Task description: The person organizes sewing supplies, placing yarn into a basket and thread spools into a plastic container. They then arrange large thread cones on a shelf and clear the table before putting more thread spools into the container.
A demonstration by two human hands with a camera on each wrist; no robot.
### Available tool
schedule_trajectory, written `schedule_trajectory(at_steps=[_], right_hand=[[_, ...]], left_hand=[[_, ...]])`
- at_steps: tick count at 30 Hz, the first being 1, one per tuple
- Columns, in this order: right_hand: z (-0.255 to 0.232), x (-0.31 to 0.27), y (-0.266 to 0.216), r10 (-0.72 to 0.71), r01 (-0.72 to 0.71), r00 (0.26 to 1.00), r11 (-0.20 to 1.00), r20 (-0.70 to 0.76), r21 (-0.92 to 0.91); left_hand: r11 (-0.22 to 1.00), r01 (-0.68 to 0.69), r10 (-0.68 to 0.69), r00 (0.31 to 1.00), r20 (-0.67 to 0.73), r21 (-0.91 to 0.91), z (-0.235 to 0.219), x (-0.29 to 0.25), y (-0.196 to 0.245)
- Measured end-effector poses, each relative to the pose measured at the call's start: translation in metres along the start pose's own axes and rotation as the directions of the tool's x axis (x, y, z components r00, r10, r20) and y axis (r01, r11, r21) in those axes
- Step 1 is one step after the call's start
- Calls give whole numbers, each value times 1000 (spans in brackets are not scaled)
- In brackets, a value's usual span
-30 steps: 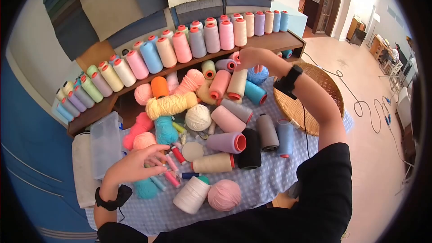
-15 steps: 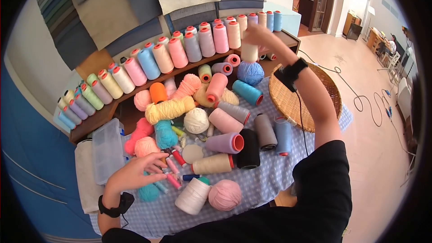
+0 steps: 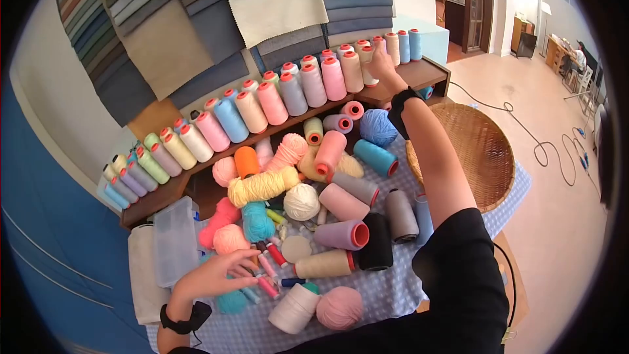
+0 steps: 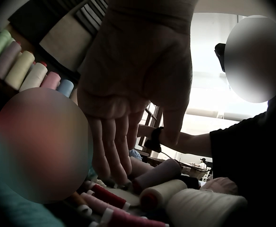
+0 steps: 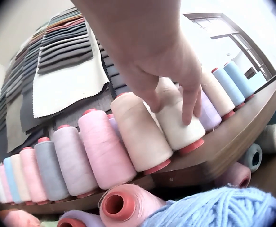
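Head view: outstretched right hand [image 3: 383, 67] grips cream cone [image 5: 177, 126]; left hand [image 3: 216, 275] empty, loosely spread.

The right hand [image 5: 159, 64] has raised the cream thread cone [image 5: 175, 130] to the brown shelf [image 5: 218, 147].

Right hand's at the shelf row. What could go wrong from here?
1. The right hand grips the cream cone between the beige cone and the lilac cone; a sideways nudge might topple a neighbour.
2. The cream cone is near the front edge of the shelf, so a poor release could tip it down toward the blue yarn ball.
3. The left hand is close to loose spools, including a red spool; a brush might roll them.
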State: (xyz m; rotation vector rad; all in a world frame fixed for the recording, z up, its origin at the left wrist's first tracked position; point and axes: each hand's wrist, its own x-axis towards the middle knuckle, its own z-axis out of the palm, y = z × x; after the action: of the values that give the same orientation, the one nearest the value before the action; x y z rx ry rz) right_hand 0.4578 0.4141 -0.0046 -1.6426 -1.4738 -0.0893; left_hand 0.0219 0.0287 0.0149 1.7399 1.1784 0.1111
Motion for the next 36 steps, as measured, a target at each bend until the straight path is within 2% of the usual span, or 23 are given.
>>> schedule_trajectory(at_steps=[2,4,5,6,7,8,9,10,11,13,15,17,18,20,21,23,27,28,29,31,32,33,36], right_hand=[[6,-1,1,54,-54,998,998,29,6],[1,-3,3,270,-274,953,962,135,13],[-11,-11,6,274,-277,952,961,140,6],[-29,-23,14,-70,60,967,997,246,48],[-50,-35,13,-402,382,854,915,330,127],[-73,-44,1,-487,465,793,872,366,155],[-77,-38,-6,-485,463,791,873,374,153],[-77,-27,-15,-110,120,784,992,611,25],[-76,-22,-23,273,-200,604,961,749,-189],[-90,-45,-51,256,-95,542,965,800,-245],[-91,-79,-75,128,251,458,931,880,-266],[-80,-104,-86,-103,435,455,893,885,-120],[-72,-114,-87,-100,439,445,890,890,-120],[-52,-130,-90,-362,615,508,788,782,-35],[-41,-140,-94,-370,616,506,788,779,-25],[-26,-157,-103,-478,851,395,511,784,-117],[-28,-174,-109,-583,894,264,447,768,32],[-30,-172,-107,-657,926,227,374,719,49],[-33,-169,-105,-650,922,248,385,718,30],[-48,-161,-113,-617,804,324,579,717,135],[-61,-156,-117,-530,692,441,715,725,101],[-37,-127,-86,-649,579,462,737,604,349],[-118,-86,-88,-330,248,673,944,662,219]], left_hand=[[1000,12,-12,1000,4,8,0,1,5],[1000,20,-20,1000,12,5,-1,3,3],[1000,4,-4,1000,10,5,-2,4,0],[1000,-12,12,1000,9,3,-1,5,-3],[1000,-11,11,1000,17,-4,-1,6,-4],[1000,-19,19,1000,18,0,-1,8,-4],[1000,-29,29,999,18,4,-1,9,-4],[1000,-27,27,999,23,-5,-1,10,-4],[1000,-27,27,999,28,-6,-1,11,-3],[999,-30,31,999,36,-21,-1,13,-1],[999,-37,39,997,61,-18,1,15,1],[998,-67,67,995,75,-2,2,18,8],[995,-91,88,993,82,36,4,18,10],[992,-116,112,991,77,52,9,17,12],[986,-145,139,987,75,78,9,14,12],[986,-163,161,985,55,31,10,8,9],[991,-132,132,991,10,27,10,-5,16],[989,-141,140,990,21,41,10,-6,15],[995,-97,97,995,18,21,11,-8,11],[998,-66,66,998,25,17,9,-7,8],[998,-52,51,998,20,20,8,-6,7],[999,-36,35,999,11,18,7,-5,7],[998,-60,60,998,16,-14,6,3,6]])
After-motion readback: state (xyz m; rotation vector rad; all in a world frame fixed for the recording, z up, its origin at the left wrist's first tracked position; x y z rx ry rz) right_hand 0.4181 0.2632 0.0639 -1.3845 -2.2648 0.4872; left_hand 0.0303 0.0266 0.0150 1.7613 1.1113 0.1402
